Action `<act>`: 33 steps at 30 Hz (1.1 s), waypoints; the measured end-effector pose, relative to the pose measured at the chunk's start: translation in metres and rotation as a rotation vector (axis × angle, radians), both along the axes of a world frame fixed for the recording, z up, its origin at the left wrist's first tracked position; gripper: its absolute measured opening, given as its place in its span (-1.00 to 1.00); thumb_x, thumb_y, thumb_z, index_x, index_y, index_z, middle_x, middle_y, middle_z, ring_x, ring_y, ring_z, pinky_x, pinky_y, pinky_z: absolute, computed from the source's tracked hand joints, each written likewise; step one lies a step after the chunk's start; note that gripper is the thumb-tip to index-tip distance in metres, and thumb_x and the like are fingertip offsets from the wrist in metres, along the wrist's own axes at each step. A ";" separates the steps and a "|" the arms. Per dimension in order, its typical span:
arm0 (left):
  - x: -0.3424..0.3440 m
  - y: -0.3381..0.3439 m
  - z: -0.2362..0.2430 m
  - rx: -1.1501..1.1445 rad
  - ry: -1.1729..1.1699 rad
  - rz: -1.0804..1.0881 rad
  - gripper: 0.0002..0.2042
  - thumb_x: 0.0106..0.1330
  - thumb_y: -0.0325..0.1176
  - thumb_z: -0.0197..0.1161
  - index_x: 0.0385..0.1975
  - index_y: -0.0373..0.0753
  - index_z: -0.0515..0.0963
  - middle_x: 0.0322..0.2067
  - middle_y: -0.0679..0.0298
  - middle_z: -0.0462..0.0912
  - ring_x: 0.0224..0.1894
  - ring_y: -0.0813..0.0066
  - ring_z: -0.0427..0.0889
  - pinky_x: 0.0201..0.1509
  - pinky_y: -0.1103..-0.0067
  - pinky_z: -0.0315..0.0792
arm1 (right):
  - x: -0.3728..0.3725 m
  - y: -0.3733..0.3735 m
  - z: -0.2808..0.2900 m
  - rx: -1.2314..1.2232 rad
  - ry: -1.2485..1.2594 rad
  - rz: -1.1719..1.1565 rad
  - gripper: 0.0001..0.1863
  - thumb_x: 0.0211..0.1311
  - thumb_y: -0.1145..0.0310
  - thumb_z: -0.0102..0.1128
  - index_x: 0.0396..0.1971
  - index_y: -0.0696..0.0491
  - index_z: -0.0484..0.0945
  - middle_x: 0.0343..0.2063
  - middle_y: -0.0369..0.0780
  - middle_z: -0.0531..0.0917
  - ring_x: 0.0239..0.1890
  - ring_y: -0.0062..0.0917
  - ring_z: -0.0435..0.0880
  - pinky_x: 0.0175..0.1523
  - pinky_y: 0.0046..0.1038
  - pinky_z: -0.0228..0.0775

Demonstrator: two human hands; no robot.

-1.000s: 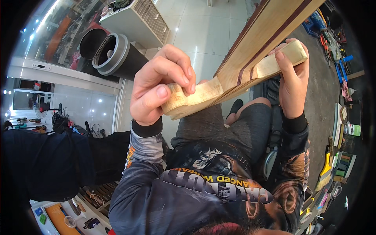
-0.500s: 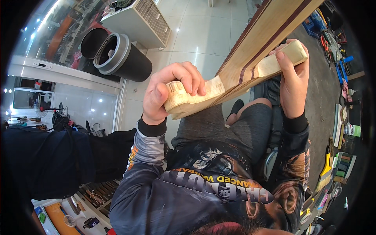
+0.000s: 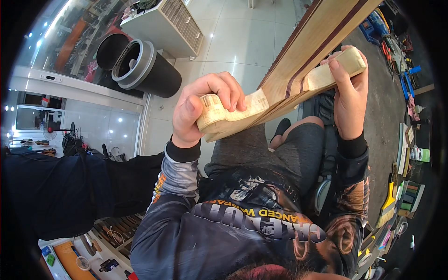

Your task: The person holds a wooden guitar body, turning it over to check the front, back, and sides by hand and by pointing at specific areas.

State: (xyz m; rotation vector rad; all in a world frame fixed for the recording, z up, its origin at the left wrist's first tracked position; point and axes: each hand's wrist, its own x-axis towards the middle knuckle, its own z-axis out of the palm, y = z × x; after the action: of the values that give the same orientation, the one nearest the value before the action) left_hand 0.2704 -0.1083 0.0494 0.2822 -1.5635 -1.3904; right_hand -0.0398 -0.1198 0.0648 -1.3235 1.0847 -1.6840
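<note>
In the head view, a person seated in dark grey shorts holds a pale wooden guitar neck up in front of the body with both hands. The headstock lies between the hands, and the neck rises from it, slanting toward the far right and running out of the picture. A dark reddish stripe runs along the wood, bending near the headstock.

The left hand is closed around the headstock's left wing, fingers curled over its upper edge and thumb against the end. The right hand grips the right wing, its thumb laid on the near face and the other fingers partly hidden behind.

At the far left, a black waste bin with a grey rim stands with its lid open, just beside a white cabinet on the tiled floor. To the right, a worn grey tabletop carries a blue clamp and, nearer, a yellow-handled brush. A dark cloth hangs at the near left, its lower folds above a tray of small items.
</note>
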 end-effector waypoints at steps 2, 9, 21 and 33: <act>0.000 0.000 0.000 0.001 0.002 0.000 -0.31 0.56 0.44 -0.06 -0.28 -0.21 0.49 -0.34 0.21 0.48 -0.20 0.27 0.54 -0.04 0.33 0.37 | 0.000 0.000 -0.001 -0.002 0.002 0.005 -0.45 0.38 0.25 0.47 0.25 0.11 0.46 -0.02 -0.24 0.66 0.06 -0.56 0.66 0.19 -0.47 0.48; 0.002 0.001 -0.002 -0.001 0.011 0.005 -0.31 0.56 0.44 -0.06 -0.27 -0.21 0.51 -0.33 0.20 0.48 -0.20 0.26 0.54 -0.03 0.33 0.38 | 0.001 0.000 0.000 0.008 -0.005 0.002 -0.45 0.39 0.27 0.47 0.26 0.11 0.45 -0.02 -0.25 0.66 0.06 -0.56 0.66 0.20 -0.46 0.48; 0.002 0.002 -0.009 0.083 0.127 0.128 -0.35 0.43 0.37 0.27 -0.17 -0.25 0.46 -0.21 0.18 0.46 -0.10 0.36 0.50 0.07 0.42 0.43 | 0.001 0.000 -0.001 0.013 -0.023 0.004 -0.44 0.39 0.27 0.48 0.26 0.09 0.45 -0.01 -0.27 0.65 0.08 -0.56 0.64 0.21 -0.47 0.46; 0.007 -0.001 -0.011 0.128 0.202 0.092 -0.39 0.40 0.32 0.35 -0.14 -0.21 0.44 -0.23 0.20 0.46 -0.12 0.37 0.48 0.07 0.41 0.41 | 0.006 0.008 0.004 0.005 -0.011 -0.006 -0.43 0.39 0.29 0.47 0.28 0.09 0.43 -0.02 -0.26 0.66 0.06 -0.56 0.65 0.18 -0.46 0.47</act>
State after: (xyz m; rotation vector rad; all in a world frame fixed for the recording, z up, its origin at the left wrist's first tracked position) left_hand 0.2778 -0.1088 0.0381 0.2782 -1.2840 -1.4043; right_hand -0.0338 -0.1123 0.0684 -1.3074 1.0869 -1.6904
